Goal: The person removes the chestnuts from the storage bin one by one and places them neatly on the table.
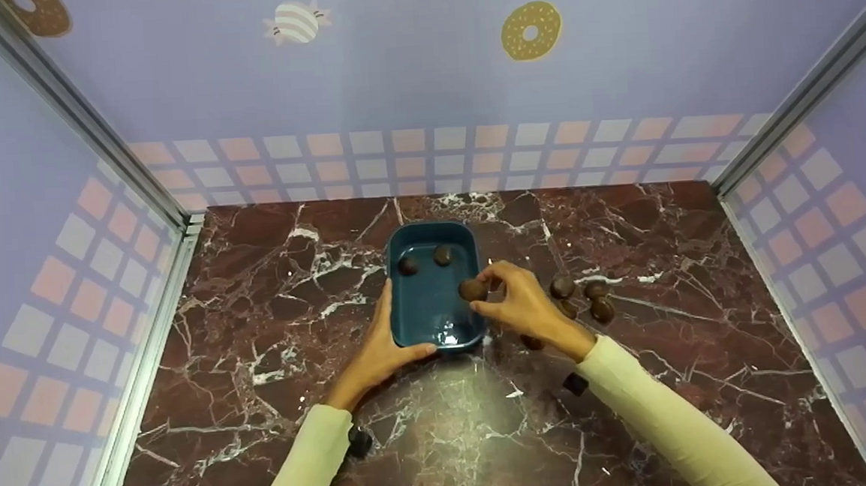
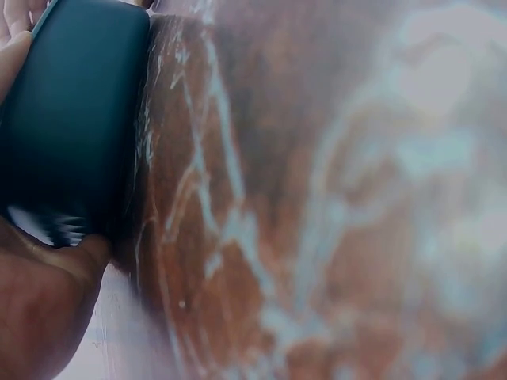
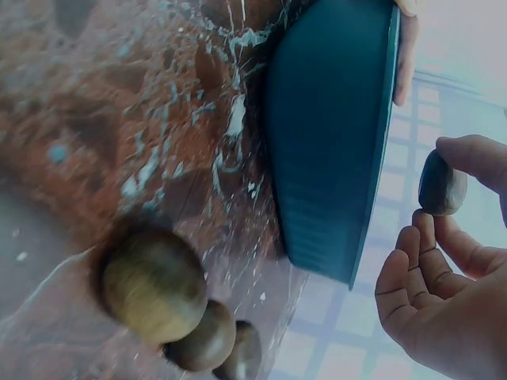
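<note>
Two brown lumps [image 1: 443, 255] in the tray [image 1: 431, 303]
Left hand [image 1: 379, 351] grips it; right hand [image 1: 517, 296] pinches another lump [image 1: 471, 289]; loose lumps [image 1: 602, 309] remain beside that wrist.

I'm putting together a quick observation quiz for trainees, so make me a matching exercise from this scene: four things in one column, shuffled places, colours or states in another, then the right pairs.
Things
1. left grip
2. right grip
3. tray
4. sleeves

Descriptions
A. blue-green, with two brown pieces lying inside
B. pale yellow
C. pinching one brown piece
D. at the tray's near left corner

Pairs: 1-D, 2-C, 3-A, 4-B
</note>
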{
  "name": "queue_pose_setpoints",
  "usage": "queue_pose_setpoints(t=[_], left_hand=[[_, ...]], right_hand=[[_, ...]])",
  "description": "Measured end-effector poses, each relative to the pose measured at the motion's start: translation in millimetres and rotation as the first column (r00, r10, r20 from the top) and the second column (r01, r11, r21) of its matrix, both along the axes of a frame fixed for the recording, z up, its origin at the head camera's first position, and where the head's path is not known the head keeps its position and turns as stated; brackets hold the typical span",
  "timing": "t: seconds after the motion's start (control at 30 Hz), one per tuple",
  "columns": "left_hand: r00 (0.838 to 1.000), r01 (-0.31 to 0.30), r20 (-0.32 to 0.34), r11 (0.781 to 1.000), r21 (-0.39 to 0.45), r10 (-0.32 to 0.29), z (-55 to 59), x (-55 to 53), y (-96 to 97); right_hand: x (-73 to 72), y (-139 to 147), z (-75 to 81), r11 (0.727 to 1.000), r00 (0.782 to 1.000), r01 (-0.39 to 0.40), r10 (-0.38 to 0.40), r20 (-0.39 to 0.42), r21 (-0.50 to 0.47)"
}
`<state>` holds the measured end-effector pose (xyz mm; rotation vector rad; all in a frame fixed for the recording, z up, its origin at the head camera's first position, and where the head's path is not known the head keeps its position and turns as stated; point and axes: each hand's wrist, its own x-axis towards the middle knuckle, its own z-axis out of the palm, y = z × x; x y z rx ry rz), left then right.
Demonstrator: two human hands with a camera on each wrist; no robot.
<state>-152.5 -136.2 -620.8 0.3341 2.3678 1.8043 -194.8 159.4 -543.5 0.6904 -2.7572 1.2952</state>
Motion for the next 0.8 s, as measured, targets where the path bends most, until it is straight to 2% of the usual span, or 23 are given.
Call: queue_pose_setpoints(t=[0.17, 0.37, 0.63, 0.8], left_hand=[[1.0, -0.008, -0.004, 1.0, -0.024, 0.008, 1.0, 0.5, -0.8], [1.0, -0.012, -0.002, 0.999, -0.049, 0.012, 1.3, 0.4, -1.5], [1.0, -0.011, -0.002, 1.0, -0.026, 0.011, 1.3, 1.3, -0.2], [1.0, -0.008, 0.021, 0.999, -0.035, 0.009, 2.3, 2.8, -0.3]], right_hand=[[4.6, 15.3, -2.1, 1.0, 0.999, 0.027, -0.028, -0.036, -0.009], [9.9, 32.8, -9.1, 0.998, 0.998, 0.054, -0.055, -0.027, -0.034], [18.1, 54.0, -21.7, 0.993, 0.991, 0.106, -0.109, -0.072, -0.042], [24.3, 63.6, -30.2, 0.989, 0.986, 0.136, -0.14, -0.087, -0.051]])
